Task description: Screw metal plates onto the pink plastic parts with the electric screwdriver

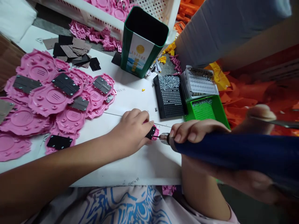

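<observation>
The left hand (134, 129) pinches a small black plastic plate (150, 132) over a pink plastic piece (156, 133) on the white table (130, 165), while the right hand (198, 132), closed round a blue electric screwdriver (233, 152), should keep its bit square (not tilted) to the screw.

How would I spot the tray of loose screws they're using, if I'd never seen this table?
Find the tall green tin at the back of the white table. Just to its right, nearer the worker, lies a black screw tray, a perforated grid with silvery screws heaped at its far end. Its neighbours are a white tray and a green tray.
</observation>
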### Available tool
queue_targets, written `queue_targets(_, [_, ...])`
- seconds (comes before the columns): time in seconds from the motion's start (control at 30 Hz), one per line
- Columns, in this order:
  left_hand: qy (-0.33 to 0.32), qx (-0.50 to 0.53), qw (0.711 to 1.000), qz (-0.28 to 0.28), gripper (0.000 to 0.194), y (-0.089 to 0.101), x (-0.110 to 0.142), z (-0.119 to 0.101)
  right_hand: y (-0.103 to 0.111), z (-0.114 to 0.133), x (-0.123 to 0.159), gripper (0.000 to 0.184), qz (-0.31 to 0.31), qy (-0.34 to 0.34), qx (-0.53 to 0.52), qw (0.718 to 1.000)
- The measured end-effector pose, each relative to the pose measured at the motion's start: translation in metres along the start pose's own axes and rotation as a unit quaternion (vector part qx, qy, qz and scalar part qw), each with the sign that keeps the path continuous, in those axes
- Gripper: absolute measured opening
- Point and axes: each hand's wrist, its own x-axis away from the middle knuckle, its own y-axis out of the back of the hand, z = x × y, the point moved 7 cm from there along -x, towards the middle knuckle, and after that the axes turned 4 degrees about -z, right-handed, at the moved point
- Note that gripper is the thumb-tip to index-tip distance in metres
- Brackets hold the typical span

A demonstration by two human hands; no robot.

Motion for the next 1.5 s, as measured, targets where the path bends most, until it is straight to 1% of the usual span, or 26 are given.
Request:
queue_targets(0.03, [-0.009,-0.001,1.0,-0.002,0.038,0.0,0.001,0.0,0.002,0.006,-0.004,0.052,-0.007,0.031,-0.014,0.999])
queue_targets(0.1, [-0.027,-0.004,1.0,-0.005,0.037,0.001,0.003,-0.001,0.008,0.016,-0.015,0.051,-0.019,0.073,-0.023,0.997])
queue_targets(0.13, [-0.036,-0.003,0.999,-0.005,0.037,0.002,0.004,-0.002,0.015,0.02,-0.023,0.05,-0.044,0.094,-0.014,0.995])
queue_targets(0.17, [-0.047,0.001,0.999,-0.005,0.038,0.002,0.006,-0.004,0.017,0.022,-0.031,0.047,-0.038,0.103,0.005,0.994])
queue_targets(0.2, [-0.059,0.008,0.998,-0.002,0.041,0.003,0.007,-0.005,0.025,0.028,-0.04,0.04,-0.078,0.141,0.008,0.987])
queue_targets(0.23, [-0.074,0.017,0.997,0.004,0.045,0.003,0.009,-0.008,0.034,0.029,-0.048,0.032,-0.125,0.149,0.013,0.981])
queue_targets(0.27, [-0.088,0.028,0.996,0.013,0.049,0.003,0.01,-0.01,0.039,0.027,-0.058,0.026,-0.154,0.146,0.024,0.977])
queue_targets(0.33, [-0.108,0.049,0.992,0.035,0.055,0.001,0.011,-0.012,0.053,0.024,-0.071,0.021,-0.246,0.174,0.004,0.953])
queue_targets(0.37, [-0.11,0.056,0.991,0.042,0.055,0.001,0.012,-0.012,0.058,0.019,-0.076,0.022,-0.281,0.168,-0.002,0.945])
queue_targets(0.4, [-0.108,0.058,0.992,0.043,0.054,0.001,0.011,-0.011,0.059,0.011,-0.083,0.024,-0.285,0.14,0.006,0.948])
queue_targets(0.43, [-0.102,0.055,0.993,0.035,0.054,0.002,0.011,-0.009,0.064,0.009,-0.085,0.023,-0.316,0.15,0.011,0.937])
queue_targets(0.47, [-0.096,0.046,0.994,0.022,0.054,0.003,0.01,-0.008,0.066,0.004,-0.088,0.024,-0.325,0.139,0.02,0.935])
queue_targets(0.53, [-0.087,0.021,0.996,-0.013,0.058,0.005,0.01,-0.005,0.071,-0.004,-0.09,0.025,-0.337,0.126,0.034,0.933])
queue_targets(0.6, [-0.083,-0.001,0.996,-0.035,0.063,0.006,0.01,-0.004,0.074,-0.01,-0.091,0.025,-0.336,0.117,0.039,0.934])
queue_targets(0.7, [-0.083,-0.023,0.995,-0.047,0.066,0.003,0.011,-0.004,0.075,-0.013,-0.09,0.022,-0.335,0.117,0.045,0.934])
queue_targets(0.83, [-0.084,-0.034,0.994,-0.058,0.066,0.001,0.011,-0.005,0.073,-0.015,-0.09,0.025,-0.332,0.113,0.049,0.935])
queue_targets(0.9, [-0.085,-0.04,0.994,-0.058,0.065,0.001,0.011,-0.006,0.073,-0.013,-0.089,0.024,-0.335,0.123,0.044,0.933])
queue_targets(1.07, [-0.081,-0.034,0.995,-0.046,0.06,0.0,0.01,-0.005,0.071,-0.013,-0.09,0.021,-0.31,0.119,0.048,0.942])
queue_targets(1.17, [-0.082,-0.026,0.995,-0.049,0.059,0.0,0.01,-0.005,0.07,-0.011,-0.089,0.024,-0.319,0.131,0.046,0.938])
queue_targets(1.23, [-0.084,-0.031,0.995,-0.051,0.06,-0.001,0.01,-0.004,0.068,-0.012,-0.09,0.023,-0.313,0.129,0.043,0.94])
queue_targets(1.33, [-0.081,-0.037,0.995,-0.038,0.062,-0.002,0.01,-0.004,0.067,-0.013,-0.089,0.02,-0.313,0.126,0.045,0.94])
queue_targets(1.43, [-0.076,-0.034,0.996,-0.025,0.061,-0.001,0.01,-0.004,0.071,-0.014,-0.087,0.021,-0.325,0.125,0.037,0.937])
queue_targets(1.5, [-0.077,-0.028,0.997,-0.016,0.062,0.0,0.01,-0.005,0.073,-0.012,-0.088,0.023,-0.322,0.131,0.026,0.937])
